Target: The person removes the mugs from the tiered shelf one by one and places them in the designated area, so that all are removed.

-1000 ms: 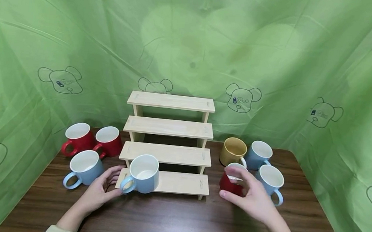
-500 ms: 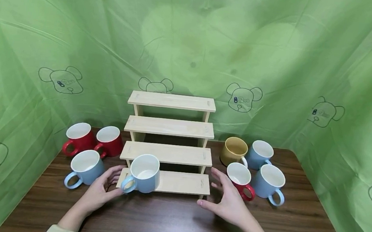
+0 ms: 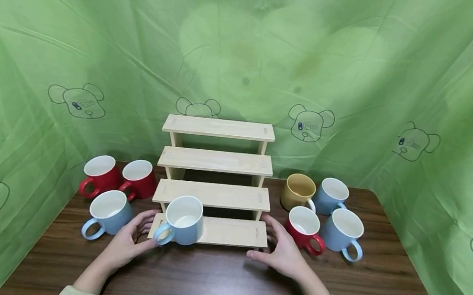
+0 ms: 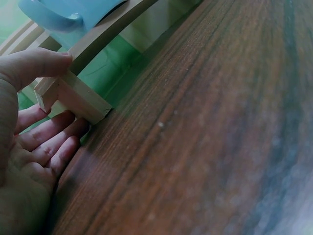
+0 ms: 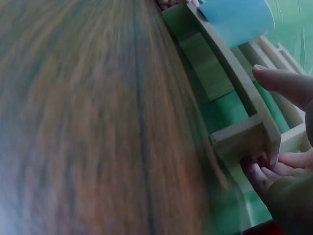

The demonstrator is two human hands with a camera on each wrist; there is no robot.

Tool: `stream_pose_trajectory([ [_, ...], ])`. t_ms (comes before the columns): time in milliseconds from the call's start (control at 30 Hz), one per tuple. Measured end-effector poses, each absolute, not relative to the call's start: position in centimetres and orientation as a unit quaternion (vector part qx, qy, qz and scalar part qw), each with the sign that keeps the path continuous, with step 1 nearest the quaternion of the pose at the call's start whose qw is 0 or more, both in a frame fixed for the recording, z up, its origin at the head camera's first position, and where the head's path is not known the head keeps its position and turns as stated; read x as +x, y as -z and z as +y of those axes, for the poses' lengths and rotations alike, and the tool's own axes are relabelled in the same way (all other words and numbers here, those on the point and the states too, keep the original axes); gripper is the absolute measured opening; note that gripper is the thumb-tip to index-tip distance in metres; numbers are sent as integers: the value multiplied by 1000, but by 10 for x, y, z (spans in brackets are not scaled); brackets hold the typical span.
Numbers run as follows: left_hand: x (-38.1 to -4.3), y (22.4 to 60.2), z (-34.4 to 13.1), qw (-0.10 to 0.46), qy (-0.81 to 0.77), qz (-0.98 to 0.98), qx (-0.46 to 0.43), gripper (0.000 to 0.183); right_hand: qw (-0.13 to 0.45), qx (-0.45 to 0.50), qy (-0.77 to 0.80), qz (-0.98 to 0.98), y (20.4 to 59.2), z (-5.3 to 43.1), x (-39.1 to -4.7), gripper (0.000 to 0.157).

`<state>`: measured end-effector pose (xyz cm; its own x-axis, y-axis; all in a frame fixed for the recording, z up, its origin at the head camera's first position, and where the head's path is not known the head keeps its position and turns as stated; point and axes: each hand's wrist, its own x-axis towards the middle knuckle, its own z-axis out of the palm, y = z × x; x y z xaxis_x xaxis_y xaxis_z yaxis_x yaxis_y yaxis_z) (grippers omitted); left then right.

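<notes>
A pale wooden four-step display stand [image 3: 234,232] stands at the middle of the table. One light blue mug [image 3: 186,229] sits upright near the left end of its lowest step, handle toward the front left. My left hand [image 3: 124,244] grips that step's left end, thumb [image 4: 51,61] on the front corner, fingers bent against the end support. At the right end is my right hand [image 3: 287,256], spread around the corner. Its fingertips touch the end support [image 5: 244,137] in the right wrist view, while the thumb [image 5: 281,81] is held out near the front edge.
Left of the stand are two red mugs [image 3: 105,179] and another light blue mug [image 3: 114,216]. To the right stand a yellow mug [image 3: 289,196], a red mug [image 3: 296,233] and two blue mugs [image 3: 335,232]. Green cloth [image 3: 245,62] hangs behind the table [image 3: 200,283].
My right hand has moved left from the red mug on the right to the stand's right end, leaving that mug upright on the table. My left hand has stayed in place.
</notes>
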<state>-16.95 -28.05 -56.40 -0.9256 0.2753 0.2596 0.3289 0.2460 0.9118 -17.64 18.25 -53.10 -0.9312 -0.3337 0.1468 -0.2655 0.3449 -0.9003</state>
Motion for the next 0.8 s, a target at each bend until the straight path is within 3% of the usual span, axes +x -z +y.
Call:
stream_pose_trajectory([
  [367,-169,565,-280,21,583,-791,-186,71,98,-142,655,735,545,188,-181,88],
  [800,-169,560,-279,7,582,-796,-168,70,109,-151,682,708,554,190,-183,85],
])
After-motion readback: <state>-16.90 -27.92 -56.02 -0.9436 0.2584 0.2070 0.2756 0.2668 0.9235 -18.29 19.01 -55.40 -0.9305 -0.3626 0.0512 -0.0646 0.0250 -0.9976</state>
